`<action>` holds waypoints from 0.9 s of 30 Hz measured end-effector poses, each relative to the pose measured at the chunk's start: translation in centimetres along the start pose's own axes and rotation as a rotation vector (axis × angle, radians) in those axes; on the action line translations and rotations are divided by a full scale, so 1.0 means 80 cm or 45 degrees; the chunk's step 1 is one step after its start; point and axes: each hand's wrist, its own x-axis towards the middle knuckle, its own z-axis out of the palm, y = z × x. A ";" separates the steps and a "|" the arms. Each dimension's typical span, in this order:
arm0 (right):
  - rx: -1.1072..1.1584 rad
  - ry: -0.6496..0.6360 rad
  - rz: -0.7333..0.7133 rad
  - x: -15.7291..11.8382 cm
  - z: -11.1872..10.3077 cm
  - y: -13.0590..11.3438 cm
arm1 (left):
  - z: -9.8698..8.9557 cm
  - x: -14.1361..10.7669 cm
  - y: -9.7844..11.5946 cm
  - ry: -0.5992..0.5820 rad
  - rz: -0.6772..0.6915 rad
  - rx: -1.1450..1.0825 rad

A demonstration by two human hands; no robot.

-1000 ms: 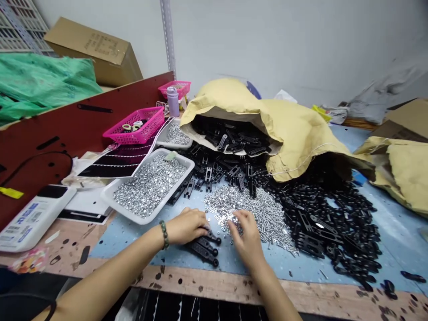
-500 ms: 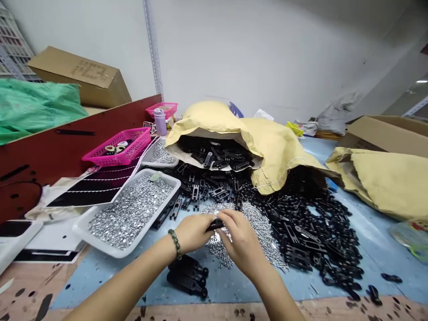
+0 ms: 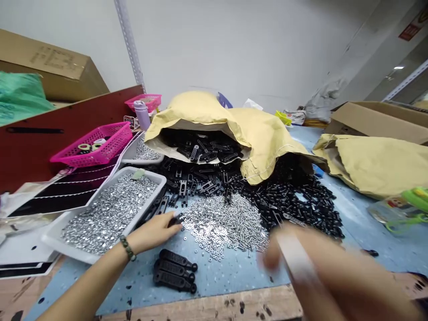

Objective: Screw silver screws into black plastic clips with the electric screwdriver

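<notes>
My left hand (image 3: 157, 231), with a beaded bracelet at the wrist, pinches a small black plastic part (image 3: 176, 220) at the left edge of the loose hardware. Most of that part is hidden by the fingers. My right hand (image 3: 321, 263) is near the camera at the lower right, smeared by motion, with something white around one finger; whether it holds anything does not show. Silver screws (image 3: 245, 220) and small nuts (image 3: 209, 243) lie heaped between the hands. Below my left hand, several flat black arms with ball ends (image 3: 172, 270) are stacked on the blue mat.
A white tray of small metal pieces (image 3: 160, 185) stands at left, a pink basket (image 3: 93, 156) behind it. Yellow paper sacks (image 3: 197, 107) spill black parts (image 3: 301, 200) across the mat. At right are a folded sack (image 3: 384, 165), a cardboard box (image 3: 377, 120) and a clear container (image 3: 394, 209).
My hands have separated from the black part they both touched. The left moved left with a black part; the right swung right and toward the camera. The whole view shifted too.
</notes>
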 end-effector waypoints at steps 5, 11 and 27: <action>-0.348 -0.349 0.338 0.073 0.087 0.070 | 0.031 0.032 0.021 -0.208 -0.028 -0.188; -0.389 -0.319 0.341 0.073 0.149 0.114 | 0.024 0.037 0.035 0.041 0.107 -0.213; 0.353 -0.618 -0.255 0.011 0.121 -0.048 | 0.022 0.005 0.040 0.348 0.432 0.432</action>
